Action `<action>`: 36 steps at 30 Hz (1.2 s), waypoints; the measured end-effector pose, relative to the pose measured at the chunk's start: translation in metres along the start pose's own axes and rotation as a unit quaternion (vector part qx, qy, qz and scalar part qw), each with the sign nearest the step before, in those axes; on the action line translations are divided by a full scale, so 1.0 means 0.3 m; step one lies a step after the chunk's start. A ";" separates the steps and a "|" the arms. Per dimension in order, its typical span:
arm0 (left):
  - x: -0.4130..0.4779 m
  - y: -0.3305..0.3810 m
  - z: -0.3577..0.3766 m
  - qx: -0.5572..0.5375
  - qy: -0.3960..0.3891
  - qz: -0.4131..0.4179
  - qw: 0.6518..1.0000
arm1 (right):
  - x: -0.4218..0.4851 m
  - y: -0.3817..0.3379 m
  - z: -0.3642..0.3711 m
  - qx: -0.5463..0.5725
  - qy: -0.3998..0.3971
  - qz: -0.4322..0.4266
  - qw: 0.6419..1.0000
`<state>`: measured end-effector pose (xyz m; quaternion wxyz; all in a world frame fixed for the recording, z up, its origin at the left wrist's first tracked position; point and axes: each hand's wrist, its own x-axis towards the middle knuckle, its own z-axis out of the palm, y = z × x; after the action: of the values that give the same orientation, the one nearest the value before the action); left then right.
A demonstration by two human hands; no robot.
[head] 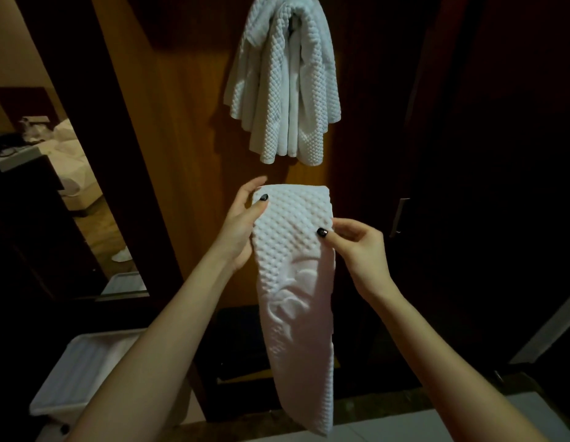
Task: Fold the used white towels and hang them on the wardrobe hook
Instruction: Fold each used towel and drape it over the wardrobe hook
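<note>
Towel (296,282) hangs lengthwise, folded end up, in both hands.

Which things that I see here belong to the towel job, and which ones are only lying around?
Part of the job: folded towel, held by the left hand and pinched by the right hand; hanging towel on the wardrobe panel, its hook hidden.
Just lying about: white bin at lower left; bed in the background; metal handle at right.
</note>
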<state>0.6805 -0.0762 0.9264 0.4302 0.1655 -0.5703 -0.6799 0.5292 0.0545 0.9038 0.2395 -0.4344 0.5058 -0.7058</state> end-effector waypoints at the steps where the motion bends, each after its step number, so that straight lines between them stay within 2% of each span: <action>1: 0.001 0.004 -0.007 0.024 -0.019 0.010 0.999 | 0.017 -0.006 0.010 0.007 0.006 0.000 1.000; 4: -0.025 -0.025 -0.045 0.055 -0.074 0.029 0.995 | 0.066 -0.018 0.052 0.013 0.035 0.004 0.999; 8: -0.083 -0.107 -0.074 0.059 -0.082 0.058 0.993 | 0.116 -0.006 0.089 0.023 0.063 0.038 0.997; 11: -0.101 -0.130 -0.056 0.055 -0.028 0.074 0.995 | 0.128 0.010 0.075 0.039 0.016 0.084 0.996; 14: -0.096 -0.117 -0.036 -0.006 -0.005 0.045 0.999 | 0.105 0.031 0.035 0.059 -0.026 0.101 0.993; 18: -0.063 -0.058 -0.041 -0.072 -0.010 0.001 0.997 | 0.019 0.055 -0.004 0.043 -0.068 0.065 0.995; 22: -0.026 0.007 -0.040 -0.094 -0.014 0.017 0.995 | -0.052 0.053 0.003 -0.003 -0.167 0.040 0.985; 24: -0.012 0.040 -0.037 -0.093 -0.029 0.031 0.995 | -0.073 0.041 0.016 -0.024 -0.188 0.024 0.982; 28: 0.013 0.105 -0.040 -0.083 -0.020 0.046 0.995 | -0.090 0.026 0.019 -0.013 -0.128 0.012 0.992; 32: 0.024 0.138 -0.045 -0.088 -0.017 0.046 0.995 | -0.093 0.030 0.006 -0.002 -0.132 0.042 0.990; 36: 0.024 0.148 -0.044 -0.099 -0.023 0.047 0.994 | -0.100 0.033 0.022 0.042 -0.079 0.030 0.996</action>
<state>0.7033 -0.0893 0.9653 0.4627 0.0790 -0.5170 -0.7158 0.5491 0.0707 0.8844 0.3181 -0.4629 0.4676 -0.6825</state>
